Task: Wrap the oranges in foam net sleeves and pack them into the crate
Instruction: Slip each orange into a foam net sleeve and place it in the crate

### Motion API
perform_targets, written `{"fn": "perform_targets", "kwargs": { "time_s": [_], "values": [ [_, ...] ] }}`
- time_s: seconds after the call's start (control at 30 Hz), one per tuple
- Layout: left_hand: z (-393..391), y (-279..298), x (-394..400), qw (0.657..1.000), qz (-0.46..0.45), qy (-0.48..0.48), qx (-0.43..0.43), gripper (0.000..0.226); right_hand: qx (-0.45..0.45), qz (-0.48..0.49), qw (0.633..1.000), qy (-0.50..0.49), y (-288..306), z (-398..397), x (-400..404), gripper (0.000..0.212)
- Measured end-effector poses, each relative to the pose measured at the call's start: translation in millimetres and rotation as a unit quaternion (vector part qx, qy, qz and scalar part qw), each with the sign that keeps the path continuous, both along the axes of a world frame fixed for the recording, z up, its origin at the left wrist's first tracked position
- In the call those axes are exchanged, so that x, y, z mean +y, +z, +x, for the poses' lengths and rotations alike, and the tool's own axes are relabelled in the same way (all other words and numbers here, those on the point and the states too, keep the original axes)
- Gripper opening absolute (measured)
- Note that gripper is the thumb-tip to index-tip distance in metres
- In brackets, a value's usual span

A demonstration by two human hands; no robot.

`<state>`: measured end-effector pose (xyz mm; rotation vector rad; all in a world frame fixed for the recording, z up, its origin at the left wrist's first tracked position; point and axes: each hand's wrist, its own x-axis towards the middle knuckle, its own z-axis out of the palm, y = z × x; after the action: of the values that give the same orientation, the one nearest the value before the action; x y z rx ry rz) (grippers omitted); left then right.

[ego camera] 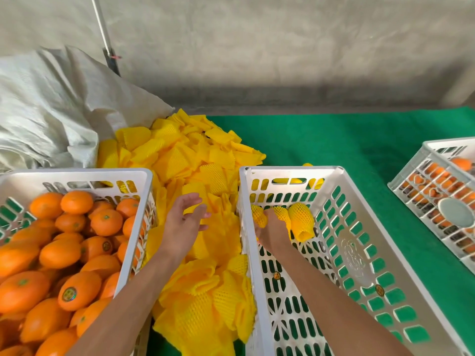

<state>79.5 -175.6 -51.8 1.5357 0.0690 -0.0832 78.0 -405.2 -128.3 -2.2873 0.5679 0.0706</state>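
My right hand point(270, 228) grips a sleeved orange point(259, 217) low in the packing crate point(295, 170); my left hand point(186, 219) hovers open over the soft, featherlight foam sleeves point(180, 155). Oranges feel firm, bruisable: cup them whole.
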Motion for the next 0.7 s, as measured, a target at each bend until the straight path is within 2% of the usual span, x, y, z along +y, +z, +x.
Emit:
{"fn": "perform_targets", "kwargs": {
  "time_s": [0.07, 0.13, 0.23, 0.3, 0.37, 0.47, 0.53, 0.7],
  "values": [
    [0, 1, 0, 1.000, 0.004, 0.002, 0.002, 0.031, 0.010, -0.130, 0.990, 0.058, 2, -4, -1, 0.060],
    [0, 1, 0, 1.000, 0.007, 0.002, 0.005, 0.030, -0.005, -0.245, 0.968, 0.056, 12, -2, -9, 0.053],
    [-1, 0, 0, 1.000, 0.016, 0.000, 0.011, 0.029, -0.059, -0.305, 0.950, -0.021, 24, 5, -33, 0.047],
    [-1, -1, 0, 1.000, 0.022, -0.003, 0.019, 0.029, -0.010, -0.327, 0.943, -0.066, 23, 2, -54, 0.049],
    [0, -3, 0, 0.999, 0.027, -0.008, 0.024, 0.029, 0.048, -0.310, 0.945, -0.091, 15, -4, -71, 0.053],
    [1, -7, -1, 0.998, 0.048, -0.015, 0.023, 0.030, 0.065, -0.211, 0.971, -0.095, 2, -9, -78, 0.055],
    [2, -10, 0, 0.997, 0.068, -0.020, 0.012, 0.030, 0.052, -0.157, 0.983, -0.079, -4, -13, -75, 0.053],
    [1, -15, 2, 0.987, 0.152, -0.040, -0.030, 0.031, -0.015, -0.098, 0.993, -0.069, -6, -17, -74, 0.052]
  ]
}}
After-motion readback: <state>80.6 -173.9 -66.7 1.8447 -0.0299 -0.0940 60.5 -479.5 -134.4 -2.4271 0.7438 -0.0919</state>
